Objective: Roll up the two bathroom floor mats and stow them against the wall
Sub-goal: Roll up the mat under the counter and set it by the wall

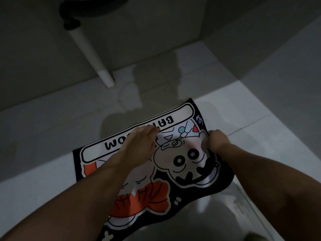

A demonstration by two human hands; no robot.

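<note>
A bathroom floor mat (184, 164) with a black border, a cartoon figure, an orange bow and upside-down lettering lies on the tiled floor below me. My left hand (139, 143) rests palm down on the mat near the lettered band, fingers together. At the mat's right edge my right hand (215, 140) has its fingers closed on the edge, and the near right part of the mat is lifted and curved. Only one mat is in view.
A white drain pipe (92, 51) slants down from a dark sink fitting (71, 23) to the floor at the grey wall (156, 32). A wet patch glistens on the tiles (149, 87) beyond the mat. A glass or metal edge (251, 202) runs at the lower right.
</note>
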